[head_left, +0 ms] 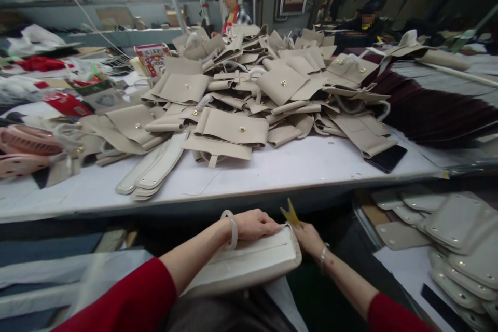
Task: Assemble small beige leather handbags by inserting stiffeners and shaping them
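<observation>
The left hand [252, 224] lies along the top edge of a beige and white bag piece [249, 270], fingers bent over near its end; its thumb is hidden, so I cannot tell whether it grips or only presses. The right hand [309, 238] is closed around a yellow tool [290, 213] with a forked end pointing up, just beside the same end of the bag piece. A pale bangle [232, 231] circles the left wrist, a bracelet [324, 255] the right. The bag piece lies slanted over the person's lap, in front of the table [288, 168]

On that table, near the front edge, is a small stack of white strips [155, 166]. Behind it spreads a big heap of beige bags [233, 127], with a black phone [386, 158] partly under one at the right. Dark maroon sheets [424, 101] are piled further right. Below them, beside the person, pale panels [453, 220] with rivets overlap. Past the heap, a co-worker [233, 10] faces this way
</observation>
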Available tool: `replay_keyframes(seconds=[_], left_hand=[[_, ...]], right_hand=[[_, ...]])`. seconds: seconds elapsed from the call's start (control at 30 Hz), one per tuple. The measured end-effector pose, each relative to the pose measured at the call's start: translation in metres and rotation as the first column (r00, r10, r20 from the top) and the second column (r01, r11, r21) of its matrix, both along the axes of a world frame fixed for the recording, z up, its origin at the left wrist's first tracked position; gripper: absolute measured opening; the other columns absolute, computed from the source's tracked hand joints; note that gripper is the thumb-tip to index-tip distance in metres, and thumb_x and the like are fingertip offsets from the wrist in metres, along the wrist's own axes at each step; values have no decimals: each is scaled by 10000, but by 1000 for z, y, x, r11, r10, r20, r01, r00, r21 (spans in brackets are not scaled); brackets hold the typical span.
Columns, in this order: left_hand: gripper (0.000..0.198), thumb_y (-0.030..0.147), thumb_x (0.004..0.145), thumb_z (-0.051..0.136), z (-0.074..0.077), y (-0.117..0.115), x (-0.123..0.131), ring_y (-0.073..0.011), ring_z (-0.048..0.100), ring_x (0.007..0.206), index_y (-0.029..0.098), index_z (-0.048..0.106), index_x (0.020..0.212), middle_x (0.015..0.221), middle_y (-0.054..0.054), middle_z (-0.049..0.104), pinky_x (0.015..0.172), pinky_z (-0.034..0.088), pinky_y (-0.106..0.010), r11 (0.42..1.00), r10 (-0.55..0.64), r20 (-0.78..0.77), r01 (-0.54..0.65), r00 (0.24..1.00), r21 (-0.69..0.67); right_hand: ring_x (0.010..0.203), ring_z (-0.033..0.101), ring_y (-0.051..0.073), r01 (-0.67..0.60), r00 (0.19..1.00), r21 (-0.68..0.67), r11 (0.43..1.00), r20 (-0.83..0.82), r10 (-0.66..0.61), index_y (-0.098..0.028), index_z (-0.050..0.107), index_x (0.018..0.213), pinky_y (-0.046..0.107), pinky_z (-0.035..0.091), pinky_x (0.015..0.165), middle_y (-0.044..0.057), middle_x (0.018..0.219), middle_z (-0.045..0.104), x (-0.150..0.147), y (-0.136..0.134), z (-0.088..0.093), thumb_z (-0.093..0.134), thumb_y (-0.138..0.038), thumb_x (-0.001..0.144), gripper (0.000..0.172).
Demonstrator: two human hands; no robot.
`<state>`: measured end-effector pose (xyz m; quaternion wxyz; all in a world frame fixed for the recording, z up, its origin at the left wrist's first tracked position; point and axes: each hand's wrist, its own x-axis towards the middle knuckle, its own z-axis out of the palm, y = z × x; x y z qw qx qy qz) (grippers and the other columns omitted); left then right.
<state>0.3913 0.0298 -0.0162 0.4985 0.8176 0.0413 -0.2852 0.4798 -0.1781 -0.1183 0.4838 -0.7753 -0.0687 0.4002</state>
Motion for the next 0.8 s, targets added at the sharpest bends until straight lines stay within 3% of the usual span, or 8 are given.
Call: replay_keyframes(seconds=[0.07,0.13,0.27,0.4,0.47,0.57,0.67,0.8], left_hand=[[521,632,845,513,-2,2,-1,-158,575,708,175,760,876,777,-13,681,659,433,-239,999,28,-17,-28,999,-27],[533,655,821,537,-4,3,-1,-162,586,720,181,765,907,798,-14,689,672,440,-244,997,57,-36,-59,998,-49],[558,684,779,579,-8,4,0,-176,596,743,178,773,915,815,-22,698,685,449,-259,990,106,-86,-114,991,-87],[551,637,795,606,-8,5,2,-207,620,851,180,749,1067,944,-47,720,770,459,-284,984,116,-71,-124,991,-129],[659,598,780,653,-6,5,3,-225,627,911,189,621,1297,1030,-67,713,812,461,-303,980,139,-72,-147,988,-131],[894,555,770,688,-2,5,4,-222,632,905,231,308,1512,1035,-66,696,823,462,-325,981,172,-57,-176,983,-84],[878,505,810,664,1,4,2,-208,630,944,315,203,1532,1092,-39,683,865,457,-326,978,181,-41,-184,983,-101],[680,477,850,619,4,2,-1,-221,606,1060,342,376,1472,1256,-16,640,923,443,-312,975,156,22,-151,987,-164]], right_hand=[[346,409,81,-43,999,-53,998,-12,43,-155,568,664,219,333,378,-41,484,502,14,-36,22,486,-581,920,504],[329,469,119,-162,980,-58,985,-123,154,-170,507,527,232,322,353,16,427,505,26,-65,48,399,-707,883,654],[396,548,138,-565,738,51,823,-415,532,-146,609,705,210,378,382,43,520,598,41,-71,88,505,-734,810,606],[555,586,148,-739,673,-52,672,-26,739,-178,615,1040,235,450,491,31,759,667,53,-32,101,548,-654,818,529],[617,577,159,-714,615,-213,667,265,743,-181,621,953,243,399,536,37,774,656,61,-14,103,453,-623,889,477],[590,521,164,-624,419,-421,658,531,737,-190,581,751,286,274,575,37,635,596,75,4,105,387,-581,941,476],[570,501,154,-667,218,-487,563,595,774,-192,568,667,314,209,586,53,615,616,83,18,107,385,-550,956,495],[561,503,143,-727,65,-512,457,612,788,-189,588,648,321,179,580,66,646,663,84,33,109,381,-512,974,504]])
